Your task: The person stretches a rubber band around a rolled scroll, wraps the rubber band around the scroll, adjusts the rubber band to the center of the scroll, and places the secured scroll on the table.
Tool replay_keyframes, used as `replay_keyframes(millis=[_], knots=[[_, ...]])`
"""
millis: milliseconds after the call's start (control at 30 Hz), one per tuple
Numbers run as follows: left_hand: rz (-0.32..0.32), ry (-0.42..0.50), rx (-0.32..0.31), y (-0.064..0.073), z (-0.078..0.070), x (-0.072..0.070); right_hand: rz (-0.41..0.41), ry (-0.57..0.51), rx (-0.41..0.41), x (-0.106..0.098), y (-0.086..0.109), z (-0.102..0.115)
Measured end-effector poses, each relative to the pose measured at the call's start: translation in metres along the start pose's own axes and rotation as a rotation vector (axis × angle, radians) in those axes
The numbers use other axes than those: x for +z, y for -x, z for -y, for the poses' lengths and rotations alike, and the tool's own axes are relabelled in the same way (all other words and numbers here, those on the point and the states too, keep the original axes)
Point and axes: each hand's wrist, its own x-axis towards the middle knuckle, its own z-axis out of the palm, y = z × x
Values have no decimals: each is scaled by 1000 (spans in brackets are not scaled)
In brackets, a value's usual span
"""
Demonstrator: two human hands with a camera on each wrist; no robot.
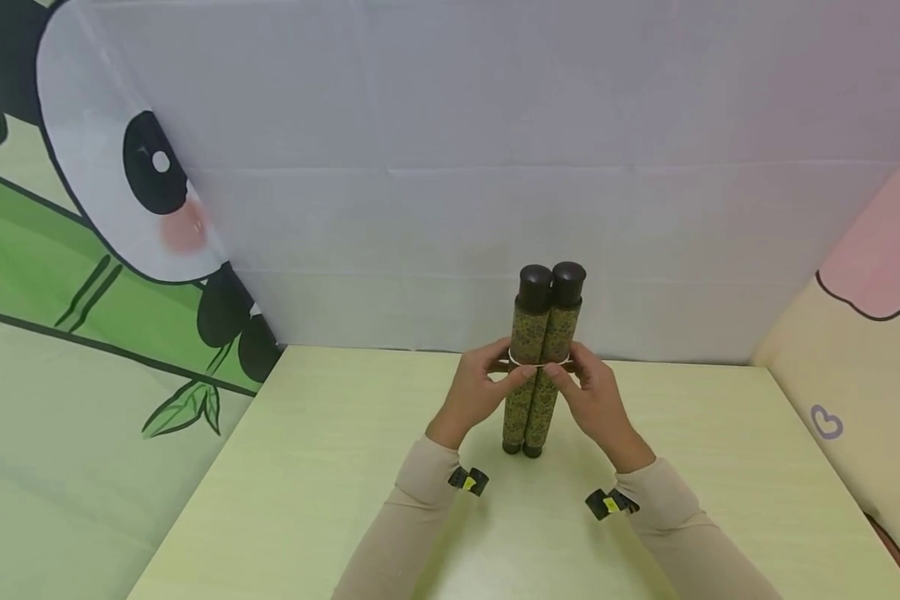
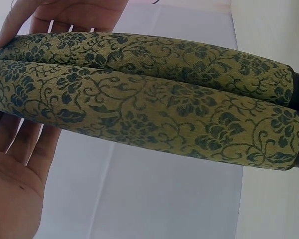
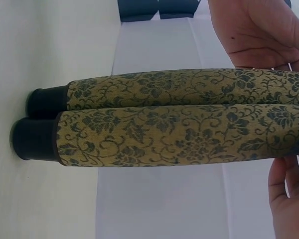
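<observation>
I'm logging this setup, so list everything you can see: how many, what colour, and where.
patterned tubes: two, yellow-green with dark floral print, upright side by side on the table
dark caps: two, black, atop the tubes
white band: one, white, across the tubes' front
table: one, pale yellow, under the tubes
back sheet: one, pale grey, behind the table
cartoon animal picture: one, black and white, left
leaf drawings: several, green, left
heart drawing: one, purple, right
wrist devices: two, black and yellow, at the wrists
sleeves: two, beige, below the hands
left hand: one, bare, at the tubes' left
right hand: one, bare, at their right
</observation>
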Motion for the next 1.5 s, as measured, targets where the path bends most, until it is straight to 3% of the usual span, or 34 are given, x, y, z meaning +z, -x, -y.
replay_keyframes(millis=[433, 667, 933, 1233, 1500], knots=[[5, -47, 25, -12, -10, -3, -33, -59, -22, -1, -9, 8], [3, -17, -3, -8, -6, -3, -55, -41, -20, 4, -7, 8], [-6, -17, -10, -3, 1, -1, -60, 31, -43, 5, -3, 38], [8, -8, -39, 2, 7, 1, -69, 25, -53, 11, -1, -2], [24, -28, -24, -2, 2, -2, -47, 22, -43, 4, -4, -2]])
